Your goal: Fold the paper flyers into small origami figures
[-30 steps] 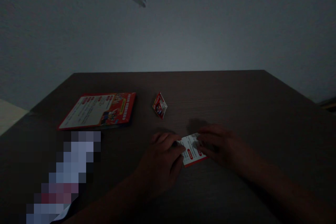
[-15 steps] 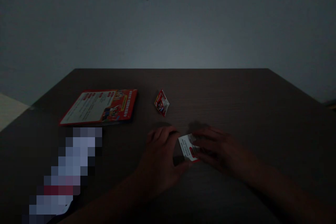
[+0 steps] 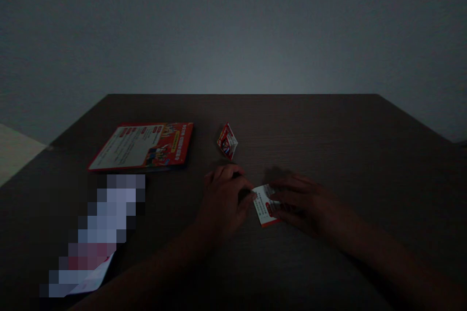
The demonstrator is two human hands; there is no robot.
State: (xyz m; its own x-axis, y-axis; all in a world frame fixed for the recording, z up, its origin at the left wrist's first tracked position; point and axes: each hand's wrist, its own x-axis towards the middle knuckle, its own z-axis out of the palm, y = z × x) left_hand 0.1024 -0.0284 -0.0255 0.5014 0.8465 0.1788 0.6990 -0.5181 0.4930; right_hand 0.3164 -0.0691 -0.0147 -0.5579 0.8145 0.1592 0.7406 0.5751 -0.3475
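A small white printed paper (image 3: 263, 206) with a red lower edge lies at the middle of the table's near part. At its upper left edge, the thumb and forefinger of my left hand (image 3: 223, 201) come together in a pinch on the paper. The fingers of my right hand (image 3: 310, 206) are closed over the paper's right side and hide that part. Beyond my left hand stands a small folded red and white paper (image 3: 227, 142), creased so that it is propped up.
A red and white printed booklet or folder (image 3: 131, 148) lies at the left of the dark table (image 3: 310, 131). Nearer to me is a long pale object (image 3: 105, 218), mostly pixelated, with a bright screen-like corner. A grey wall (image 3: 284, 34) rises behind.
My left thumb has moved up and toward the forefinger, closing the gap at the paper's left edge. The right hand stays nearly in place. The view has shifted slightly.
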